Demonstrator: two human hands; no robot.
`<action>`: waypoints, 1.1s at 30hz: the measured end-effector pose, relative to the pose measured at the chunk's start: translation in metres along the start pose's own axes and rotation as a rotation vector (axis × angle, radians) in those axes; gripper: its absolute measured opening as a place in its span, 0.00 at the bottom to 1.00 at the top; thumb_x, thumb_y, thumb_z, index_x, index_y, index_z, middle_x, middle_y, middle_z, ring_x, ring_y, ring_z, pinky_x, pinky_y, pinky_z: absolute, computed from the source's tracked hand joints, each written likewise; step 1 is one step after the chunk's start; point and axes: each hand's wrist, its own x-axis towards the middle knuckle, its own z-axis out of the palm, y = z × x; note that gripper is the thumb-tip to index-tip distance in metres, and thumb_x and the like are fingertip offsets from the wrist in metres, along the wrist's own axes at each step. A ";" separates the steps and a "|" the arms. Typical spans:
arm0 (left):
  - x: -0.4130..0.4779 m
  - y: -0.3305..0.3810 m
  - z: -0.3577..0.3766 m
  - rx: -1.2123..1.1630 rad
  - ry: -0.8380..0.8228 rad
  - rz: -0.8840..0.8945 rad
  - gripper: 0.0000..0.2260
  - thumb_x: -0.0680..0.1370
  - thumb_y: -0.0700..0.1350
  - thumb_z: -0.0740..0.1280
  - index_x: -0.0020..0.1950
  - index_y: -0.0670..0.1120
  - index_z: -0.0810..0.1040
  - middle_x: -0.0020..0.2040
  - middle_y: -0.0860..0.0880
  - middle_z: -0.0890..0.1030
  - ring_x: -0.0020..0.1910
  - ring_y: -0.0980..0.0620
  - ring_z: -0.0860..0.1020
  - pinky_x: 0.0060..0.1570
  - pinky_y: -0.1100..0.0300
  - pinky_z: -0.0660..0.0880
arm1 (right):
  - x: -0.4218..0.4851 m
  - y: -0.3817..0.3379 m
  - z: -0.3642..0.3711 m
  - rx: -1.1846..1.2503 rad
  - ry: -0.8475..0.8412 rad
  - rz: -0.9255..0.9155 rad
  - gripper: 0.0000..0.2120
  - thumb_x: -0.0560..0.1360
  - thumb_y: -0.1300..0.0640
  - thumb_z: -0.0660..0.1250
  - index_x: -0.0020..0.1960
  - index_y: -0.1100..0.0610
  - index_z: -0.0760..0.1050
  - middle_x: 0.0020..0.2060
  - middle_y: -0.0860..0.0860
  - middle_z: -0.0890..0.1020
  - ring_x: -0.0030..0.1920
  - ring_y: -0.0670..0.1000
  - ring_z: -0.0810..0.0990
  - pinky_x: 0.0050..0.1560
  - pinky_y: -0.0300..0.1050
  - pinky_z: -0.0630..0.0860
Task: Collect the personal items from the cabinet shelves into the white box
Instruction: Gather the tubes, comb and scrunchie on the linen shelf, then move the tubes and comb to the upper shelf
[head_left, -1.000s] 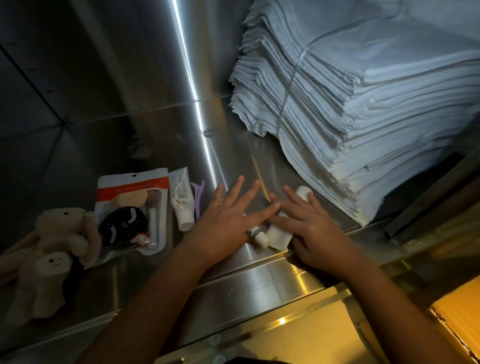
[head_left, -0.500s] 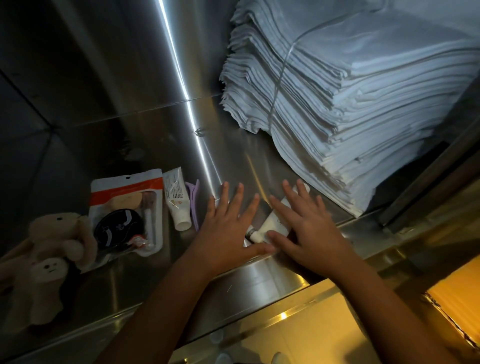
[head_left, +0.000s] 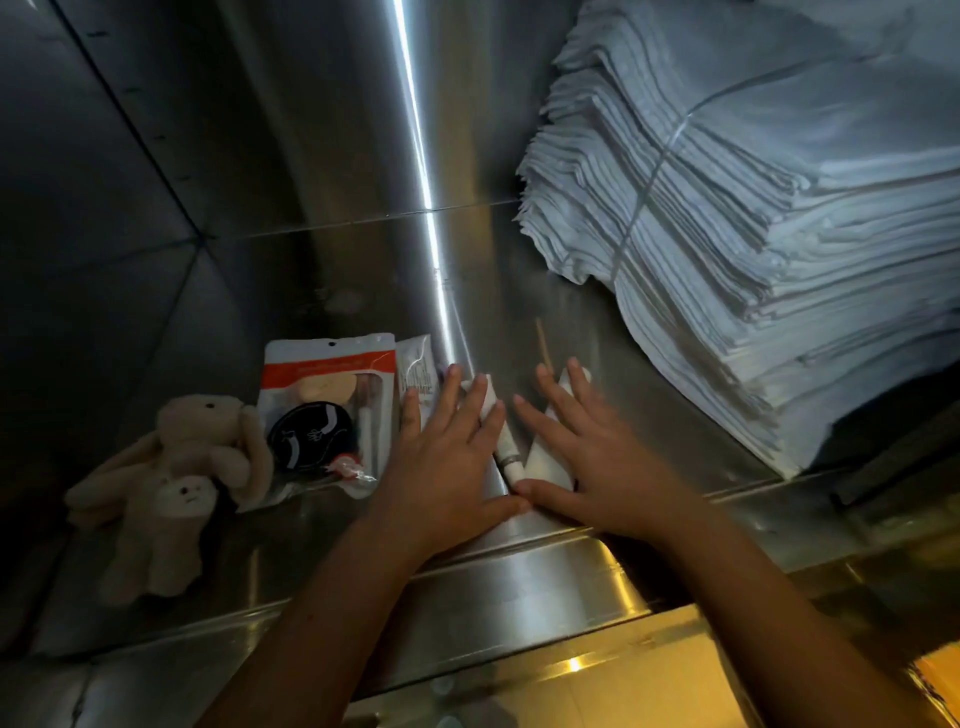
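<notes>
So, on the steel shelf (head_left: 519, 577), from the left: a plush bunny (head_left: 176, 467), a clear makeup pouch (head_left: 324, 415), and a small tube (head_left: 415, 371) just beside it. The left hand (head_left: 447, 467) lies flat, fingers spread, on a thin white tube (head_left: 506, 447). The right hand (head_left: 602, 462), also flat and spread, covers a fatter white tube (head_left: 545, 460). A wooden stick (head_left: 543, 345) lies just beyond, and a cloth stack (head_left: 753, 234) is far right.

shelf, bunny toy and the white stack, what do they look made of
Shelf: brushed stainless steel by the look, with a bright streak of reflected light.
Bunny toy: soft beige plush, fuzzy and limp.
White stack: thin folded sheets, cloth or paper, cannot tell which; layered edges tied by a strap.
</notes>
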 end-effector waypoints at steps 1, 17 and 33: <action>-0.002 -0.004 -0.001 0.006 0.006 -0.014 0.43 0.70 0.71 0.54 0.75 0.51 0.38 0.72 0.49 0.28 0.66 0.50 0.22 0.59 0.48 0.20 | 0.005 -0.003 0.000 0.007 -0.013 -0.020 0.38 0.70 0.30 0.49 0.73 0.44 0.40 0.73 0.49 0.35 0.71 0.52 0.29 0.71 0.52 0.41; -0.031 -0.037 -0.003 -0.038 -0.018 -0.181 0.48 0.68 0.72 0.56 0.75 0.48 0.36 0.75 0.46 0.34 0.67 0.47 0.25 0.61 0.48 0.27 | 0.058 -0.045 0.011 -0.065 -0.086 -0.189 0.39 0.72 0.34 0.56 0.75 0.48 0.42 0.74 0.50 0.37 0.71 0.50 0.29 0.70 0.59 0.43; -0.028 -0.023 -0.009 -0.053 0.047 -0.063 0.42 0.73 0.69 0.54 0.73 0.51 0.32 0.75 0.44 0.36 0.72 0.44 0.32 0.64 0.46 0.28 | 0.022 -0.056 -0.008 0.006 -0.019 0.033 0.33 0.76 0.40 0.55 0.75 0.49 0.45 0.76 0.48 0.46 0.74 0.48 0.38 0.71 0.53 0.42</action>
